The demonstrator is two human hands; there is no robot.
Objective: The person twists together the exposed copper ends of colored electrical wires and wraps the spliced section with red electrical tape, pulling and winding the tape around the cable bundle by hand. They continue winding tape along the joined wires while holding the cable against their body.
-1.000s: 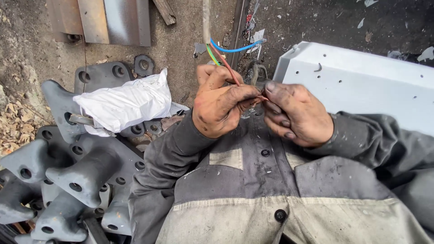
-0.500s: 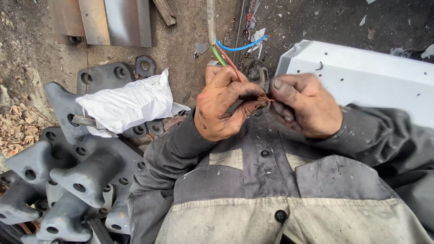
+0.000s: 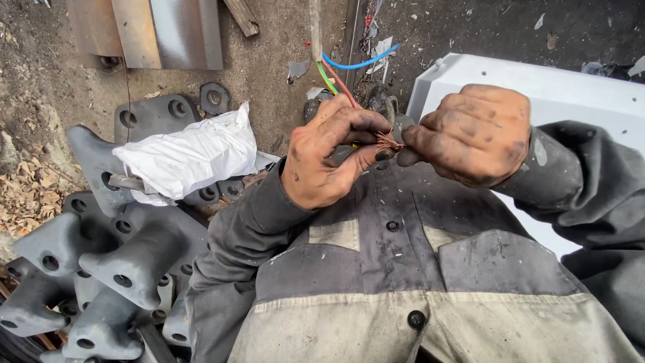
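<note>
My left hand (image 3: 327, 156) grips a brown insulated wire (image 3: 340, 84) that comes down from a grey cable (image 3: 314, 27) above. Bare copper strands (image 3: 388, 140) stick out between its thumb and fingers. My right hand (image 3: 474, 133) pinches the tip of those strands with thumb and forefinger. A blue wire (image 3: 363, 62) and a green-yellow wire (image 3: 327, 78) fan out from the same cable, free of both hands. Both hands are dirty and sit close together above my grey work jacket (image 3: 376, 269).
A white metal box (image 3: 537, 84) lies to the right, under my right arm. A pile of grey cast metal brackets (image 3: 114, 249) with bolt holes fills the lower left, with a crumpled white bag (image 3: 188, 156) on top. Metal strips (image 3: 161, 30) lie on the dirt beyond.
Both hands have risen slightly and the right hand has rolled over, knuckles now up, still working the copper strands. The view has shifted a little.
</note>
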